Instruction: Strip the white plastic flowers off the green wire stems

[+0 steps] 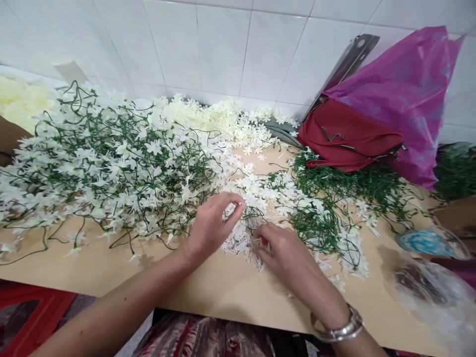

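Thumb and forefinger of my left hand (213, 223) are pinched together above the middle of the table; a tiny whitish bit shows at the tips, too small to name. Just right of it, my right hand (284, 248) has its fingers curled down at a pile of thin white sticks (241, 238); whatever it grips is hidden. Loose white artificial flower heads (256, 191) lie right beyond both hands. Beside my right hand is a bunch of green artificial stems (314, 228). A large heap of white flowers on green stems (122, 153) spreads to the left.
Cream flower heads (211, 115) lie along the tiled wall (223, 49). At the back right, a red bag (349, 131) and a purple plastic bag (405, 94) stand by more green stems (357, 183). A clear plastic bag (439, 302) sits at the table's right.
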The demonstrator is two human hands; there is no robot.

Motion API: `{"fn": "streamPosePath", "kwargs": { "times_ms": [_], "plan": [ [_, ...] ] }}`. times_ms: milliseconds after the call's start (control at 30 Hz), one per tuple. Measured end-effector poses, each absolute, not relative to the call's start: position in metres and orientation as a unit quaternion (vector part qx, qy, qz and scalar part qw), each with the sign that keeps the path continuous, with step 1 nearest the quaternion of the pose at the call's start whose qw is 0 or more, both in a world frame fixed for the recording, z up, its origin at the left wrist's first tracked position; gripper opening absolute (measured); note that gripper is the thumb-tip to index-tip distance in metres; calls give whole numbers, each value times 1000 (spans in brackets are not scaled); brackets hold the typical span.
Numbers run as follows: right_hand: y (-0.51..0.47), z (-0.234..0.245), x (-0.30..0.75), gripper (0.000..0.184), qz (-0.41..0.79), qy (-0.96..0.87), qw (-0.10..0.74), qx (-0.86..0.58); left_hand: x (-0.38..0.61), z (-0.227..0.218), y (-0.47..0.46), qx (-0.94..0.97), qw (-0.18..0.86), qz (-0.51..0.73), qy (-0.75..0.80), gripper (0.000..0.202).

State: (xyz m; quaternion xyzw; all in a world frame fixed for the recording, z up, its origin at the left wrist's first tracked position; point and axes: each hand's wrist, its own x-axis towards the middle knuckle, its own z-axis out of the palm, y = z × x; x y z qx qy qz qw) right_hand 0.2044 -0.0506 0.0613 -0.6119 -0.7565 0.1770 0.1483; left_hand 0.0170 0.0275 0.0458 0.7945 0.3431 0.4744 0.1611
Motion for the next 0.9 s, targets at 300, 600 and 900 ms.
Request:
{"fn": "streamPosePath", "kwargs": {
  "times_ms": [300,600,900],
  "plan": [
    [-59,43,197,15,221,-622,305,-686,27,26,17,811,154,474,307,9],
    [-41,49,191,23,400,-379,611,-568,31,56,27,643,499,431,390,18],
    [-41,48,181,30,355,-383,616,-589,30,58,24,610,550,418,387,23]
  ]
}}
